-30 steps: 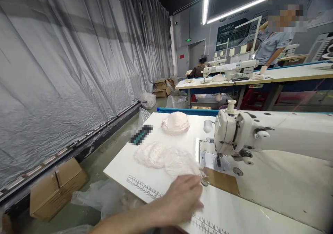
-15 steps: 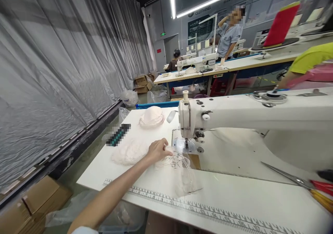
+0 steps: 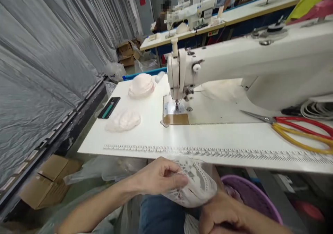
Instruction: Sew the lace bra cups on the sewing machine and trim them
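My left hand (image 3: 165, 178) is closed on a white lace piece (image 3: 199, 183), pinching it between thumb and fingers over my lap, just off the table's front edge. Close by at the lower right is my right hand (image 3: 221, 211), curled, with its fingertips partly cut off by the frame; what it grips, if anything, cannot be made out. The lace touches or nearly touches its back. White cloth (image 3: 191, 224) shows beside it on my lap. On the table (image 3: 145, 136) lie a lace bundle (image 3: 125, 120) and a stack of pale cups (image 3: 142, 85).
A white sewing machine (image 3: 221, 64) stands on the table. Scissors (image 3: 286, 123) with red and yellow handles lie at right, a dark phone-like device (image 3: 109, 107) at left. A printed ruler (image 3: 208, 152) runs along the front edge. Below is a purple basket (image 3: 270, 201).
My left hand has drawn the lace piece from beside the needle plate back off the table's front edge. My right hand has come into view. The view has tilted down.
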### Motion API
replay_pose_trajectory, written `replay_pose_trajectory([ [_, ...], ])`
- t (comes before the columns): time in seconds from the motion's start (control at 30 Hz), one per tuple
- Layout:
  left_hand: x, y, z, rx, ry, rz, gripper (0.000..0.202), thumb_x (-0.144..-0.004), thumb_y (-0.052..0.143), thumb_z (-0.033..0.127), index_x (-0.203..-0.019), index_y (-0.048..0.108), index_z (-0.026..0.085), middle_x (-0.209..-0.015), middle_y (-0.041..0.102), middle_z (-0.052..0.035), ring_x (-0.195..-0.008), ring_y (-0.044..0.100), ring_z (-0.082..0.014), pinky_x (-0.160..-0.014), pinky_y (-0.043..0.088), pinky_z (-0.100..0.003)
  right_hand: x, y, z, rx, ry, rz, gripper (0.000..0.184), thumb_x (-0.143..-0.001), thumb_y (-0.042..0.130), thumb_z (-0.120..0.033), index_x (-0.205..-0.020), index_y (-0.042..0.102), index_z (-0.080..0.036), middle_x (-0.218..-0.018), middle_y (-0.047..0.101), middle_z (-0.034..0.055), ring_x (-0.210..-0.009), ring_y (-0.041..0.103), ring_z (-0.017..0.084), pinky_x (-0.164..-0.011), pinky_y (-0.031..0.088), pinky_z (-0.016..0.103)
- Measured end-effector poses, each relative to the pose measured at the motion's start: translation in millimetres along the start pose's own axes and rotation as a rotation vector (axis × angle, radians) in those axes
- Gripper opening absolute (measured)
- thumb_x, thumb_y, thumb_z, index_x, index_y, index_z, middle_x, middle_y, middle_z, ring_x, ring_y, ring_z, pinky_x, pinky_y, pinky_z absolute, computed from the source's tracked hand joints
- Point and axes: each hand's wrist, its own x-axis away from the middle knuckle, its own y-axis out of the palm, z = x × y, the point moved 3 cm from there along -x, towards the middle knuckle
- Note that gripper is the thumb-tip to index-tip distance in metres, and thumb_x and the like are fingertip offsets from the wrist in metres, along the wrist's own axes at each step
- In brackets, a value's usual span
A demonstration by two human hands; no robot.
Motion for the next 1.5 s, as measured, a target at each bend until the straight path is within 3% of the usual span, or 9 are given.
replay_pose_trajectory([
  [0.13,1.6,16.6,-44.6,0.101,-0.112,0.023,0.035,-0.075,0.063,0.044,-0.082,0.065,0.010,-0.054,0.049,0.0028,-0.048,0.036,-0.0067,-0.046,0.025,-0.020,-7.1,-7.9,22.0,0.051,0.023,0.168,0.033,-0.093,0.041,-0.039,-0.085,0.064,-0.017,-0.077,0.064,0.0031,-0.071,0.057,0.013,-0.065,0.041,0.022],
  [0.27,9.6,15.3,-62.2,0.115,-0.096,0.034,0.034,-0.077,0.061,0.044,-0.081,0.066,0.011,-0.061,0.054,0.0003,-0.054,0.040,-0.0085,-0.052,0.029,-0.021,2.8,-15.6,50.2,0.205,0.150,0.333,0.035,-0.093,0.039,-0.041,-0.077,0.058,-0.016,-0.070,0.057,0.0015,-0.064,0.049,0.013,-0.058,0.036,0.022],
  [0.47,15.9,10.7,-63.5,-0.358,-0.016,0.305,0.030,-0.089,0.045,0.037,-0.078,0.063,0.016,-0.059,0.053,0.0020,-0.054,0.041,-0.0106,-0.058,0.030,-0.023,13.2,2.6,1.3,0.261,0.102,0.067,0.027,-0.093,0.042,-0.033,-0.079,0.059,-0.019,-0.073,0.063,0.0011,-0.069,0.056,0.013,-0.065,0.039,0.023],
  [0.6,11.1,16.0,-64.5,-0.563,0.033,0.224,0.029,-0.089,0.042,0.032,-0.076,0.062,0.017,-0.057,0.051,0.0019,-0.055,0.042,-0.0120,-0.060,0.029,-0.024,0.3,14.4,-28.0,0.097,-0.065,-0.098,0.025,-0.092,0.047,-0.030,-0.080,0.065,-0.017,-0.076,0.068,0.0042,-0.073,0.062,0.013,-0.069,0.044,0.021],
  [0.73,0.1,9.0,-81.0,-0.226,-0.052,0.107,0.031,-0.083,0.051,0.041,-0.074,0.062,0.013,-0.051,0.041,0.0048,-0.048,0.033,-0.0085,-0.049,0.022,-0.022,-7.5,16.6,-28.2,0.003,-0.113,-0.007,0.029,-0.092,0.046,-0.031,-0.077,0.063,-0.013,-0.070,0.065,0.0061,-0.067,0.060,0.011,-0.063,0.043,0.018],
  [0.87,-9.8,8.1,-91.9,0.163,-0.106,0.166,0.043,-0.074,0.060,0.052,-0.075,0.062,0.009,-0.054,0.042,0.0046,-0.051,0.032,-0.0070,-0.050,0.022,-0.021,-7.3,22.3,-29.7,-0.183,-0.291,-0.110,0.041,-0.094,0.041,-0.040,-0.071,0.061,-0.013,-0.056,0.058,0.0035,-0.055,0.054,0.009,-0.055,0.040,0.017],
  [1.07,-14.2,24.4,-79.5,0.366,-0.127,0.008,0.037,-0.072,0.063,0.044,-0.081,0.065,0.009,-0.062,0.049,0.0016,-0.057,0.037,-0.0073,-0.055,0.025,-0.022,-26.9,4.7,16.7,0.069,0.101,0.212,0.028,-0.092,0.045,-0.039,-0.086,0.062,-0.017,-0.077,0.061,0.0018,-0.067,0.053,0.011,-0.060,0.038,0.021],
  [1.23,-12.7,21.3,-72.6,0.418,-0.105,-0.041,0.021,-0.070,0.056,0.026,-0.076,0.067,0.010,-0.059,0.045,0.0022,-0.057,0.034,-0.0080,-0.056,0.024,-0.023,-29.2,6.7,34.8,0.113,0.180,0.251,0.027,-0.092,0.043,-0.041,-0.087,0.058,-0.019,-0.071,0.057,-0.0011,-0.059,0.043,0.010,-0.053,0.031,0.020],
  [1.5,-10.1,20.3,-76.4,0.520,-0.110,-0.076,0.022,-0.068,0.053,0.022,-0.078,0.068,0.010,-0.067,0.050,-0.0010,-0.066,0.042,-0.0118,-0.067,0.031,-0.025,-25.8,6.2,40.7,0.255,0.194,0.342,0.024,-0.095,0.037,-0.040,-0.086,0.048,-0.020,-0.064,0.045,-0.0039,-0.053,0.035,0.009,-0.048,0.023,0.021],
])
